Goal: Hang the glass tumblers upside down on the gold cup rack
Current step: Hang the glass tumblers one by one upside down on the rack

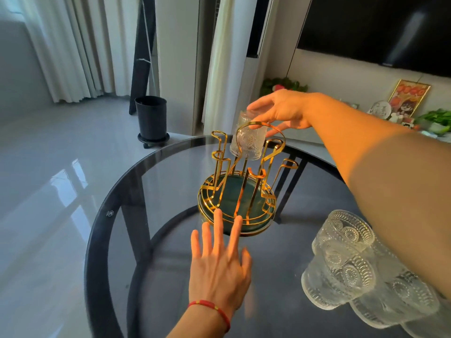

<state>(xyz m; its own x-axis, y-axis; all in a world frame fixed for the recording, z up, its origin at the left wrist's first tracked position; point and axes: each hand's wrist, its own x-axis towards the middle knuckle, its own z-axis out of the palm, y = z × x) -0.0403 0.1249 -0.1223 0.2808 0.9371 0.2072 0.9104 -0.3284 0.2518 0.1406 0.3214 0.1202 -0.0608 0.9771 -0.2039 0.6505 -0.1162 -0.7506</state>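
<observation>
- Tumbler [247, 137] hangs mouth-down in the right hand [280, 112], whose fingers are clamped on its upturned base, just beyond the top ring of the gold cup rack [240, 181].
- Left hand [219, 267] is spread flat with fingers apart and gripping nothing; its fingertips reach the near rim of the rack's green base, seemingly to steady it.
- Step in hand, by the look of it: seating the first glass on a far-side prong; no other prong carries one.
- Next move calls for lowering the mouth squarely over a prong tip, under the right hand, without knocking the ring.
- Spare tumblers [341, 262] lie clustered on the bench [127, 191] beneath the right forearm, near the left hand's right side.
- Hard to tell: whether the held glass already touches a prong, as the gold wires cross it; the cluster runs off the frame edge, so its count is unclear.
</observation>
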